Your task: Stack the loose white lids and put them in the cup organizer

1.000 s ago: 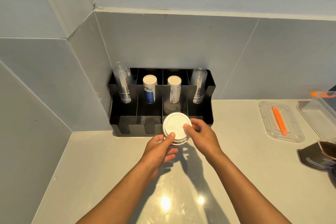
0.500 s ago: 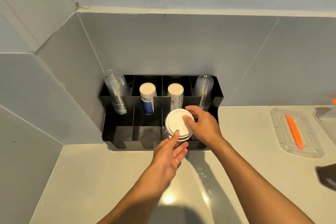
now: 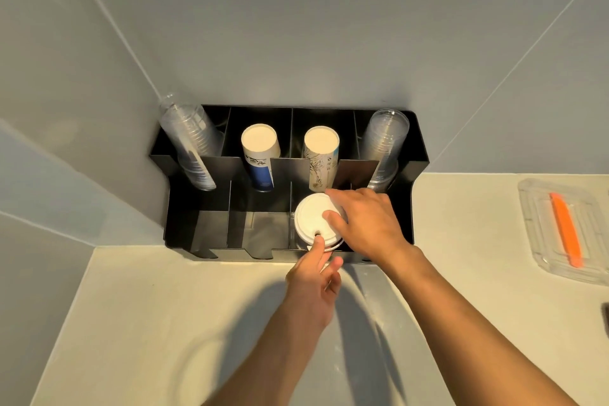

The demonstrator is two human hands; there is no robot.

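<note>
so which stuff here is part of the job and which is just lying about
In the job: stack of white round plastic lids, black compartmented cup organizer, left hand, right hand.

Lying about: clear plastic tray, orange flat stick.

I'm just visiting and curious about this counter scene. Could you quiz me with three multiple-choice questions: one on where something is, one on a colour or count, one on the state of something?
1. Where is the stack of white lids?
A. On the clear tray at the right
B. At a front slot of the black organizer, third from the left
C. On top of the blue paper cups

2. What colour is the tool on the clear tray?
A. Orange
B. Green
C. Black

3. What are the hands doing?
A. Both rest on the counter
B. Only one touches the lids
C. Both touch the lid stack

Answers:
1 B, the lids sit over that slot.
2 A, the orange tool lies on it.
3 C, the left hand reaches the front rim, the right hand covers the right side.
</note>
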